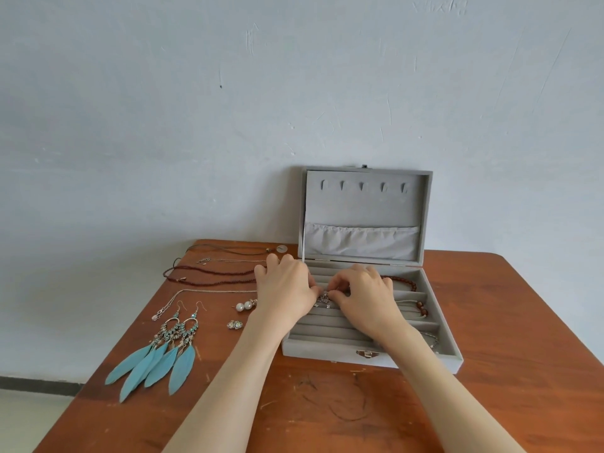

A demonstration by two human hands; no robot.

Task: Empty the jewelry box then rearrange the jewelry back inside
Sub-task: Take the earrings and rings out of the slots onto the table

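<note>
Jewelry box (336, 349): grey velvet, lid upright, ridged rolls; left hand (287, 289) and right hand (366, 297) pinch small silver earring (324, 297) together.

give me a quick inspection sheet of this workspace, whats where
surface: wooden table, scuffed and scratched near the front edge
job's things: grey jewelry box open, lid upright; beaded bracelets in its right compartments; feather earrings, pearl earrings, small stud earrings and necklaces laid out on the table left of the box
clutter: nothing seen
grippers: left hand and right hand over the ring rolls, both pinching a small silver piece
cables: nothing seen
surroundings: pale blue wall behind the table, floor strip at lower left
</note>
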